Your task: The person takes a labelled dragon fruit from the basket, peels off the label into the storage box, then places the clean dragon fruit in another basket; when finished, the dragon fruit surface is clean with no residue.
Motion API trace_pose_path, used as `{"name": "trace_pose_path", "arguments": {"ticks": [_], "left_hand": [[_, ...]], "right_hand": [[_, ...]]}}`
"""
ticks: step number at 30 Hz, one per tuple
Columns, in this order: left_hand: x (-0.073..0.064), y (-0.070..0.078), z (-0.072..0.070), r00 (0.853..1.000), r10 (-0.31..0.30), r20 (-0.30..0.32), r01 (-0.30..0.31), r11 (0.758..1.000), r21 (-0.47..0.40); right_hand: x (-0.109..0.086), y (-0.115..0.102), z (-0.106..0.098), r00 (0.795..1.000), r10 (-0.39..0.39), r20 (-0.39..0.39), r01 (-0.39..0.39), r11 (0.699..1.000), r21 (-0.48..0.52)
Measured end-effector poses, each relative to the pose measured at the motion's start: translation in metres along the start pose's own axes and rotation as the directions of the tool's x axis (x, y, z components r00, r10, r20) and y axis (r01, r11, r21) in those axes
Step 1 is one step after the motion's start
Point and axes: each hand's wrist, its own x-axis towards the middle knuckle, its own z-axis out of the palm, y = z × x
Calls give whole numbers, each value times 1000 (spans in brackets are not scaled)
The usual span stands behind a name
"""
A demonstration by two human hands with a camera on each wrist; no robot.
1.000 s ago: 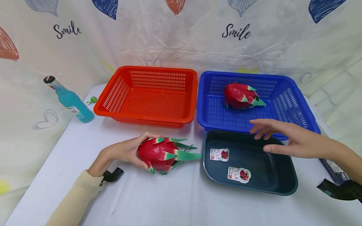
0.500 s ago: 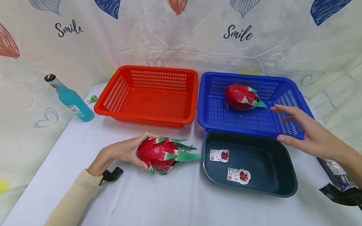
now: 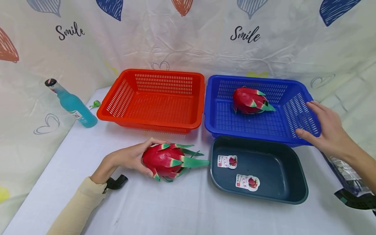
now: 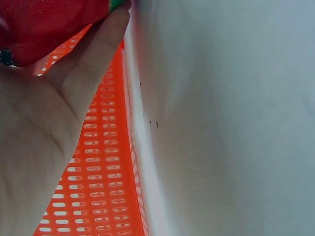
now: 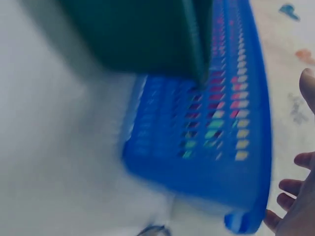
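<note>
My left hand (image 3: 133, 156) grips a red dragon fruit (image 3: 163, 160) from its left end, thumb and fingers around it, with its green tips pointing right. In the left wrist view the same dragon fruit (image 4: 42, 24) shows only in part at the top left. My right hand (image 3: 332, 130) is at the right end of the blue basket (image 3: 243, 129), fingers spread and relaxed, holding nothing. Whether it touches the rim I cannot tell. Inside that basket lies a second dragon fruit (image 3: 251, 100). The right wrist view shows my right fingertips (image 5: 290, 187) beside the blurred basket wall.
A red basket (image 3: 149, 122) stands at the back left. In front of the blue basket is a dark green tub (image 3: 273, 176) with two dragon fruit stickers (image 3: 248, 182). A blue bottle (image 3: 76, 106) and a small green item (image 3: 95, 104) stand left. A clear package (image 3: 346, 173) lies right.
My right hand has moved from above the dark tub, across the blue basket's front, to its right end. My left hand keeps holding the dragon fruit in place.
</note>
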Motion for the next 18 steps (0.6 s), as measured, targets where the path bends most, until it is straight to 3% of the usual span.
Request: {"name": "trace_pose_path", "arguments": {"ticks": [5,9,18], "left_hand": [[0,1,0,1000,6,-8,-6,1000,15],[-1,2,0,1000,2,-16,-2,1000,15],[1,3,1,1000,-6,-6,6,1000,-14]], "right_hand": [[-5,20,3,999,38,11,-38,999,-15],[-8,30,6,994,73,79,-74,997,11],[-10,34,7,957,217,194,-215,976,-32]]}}
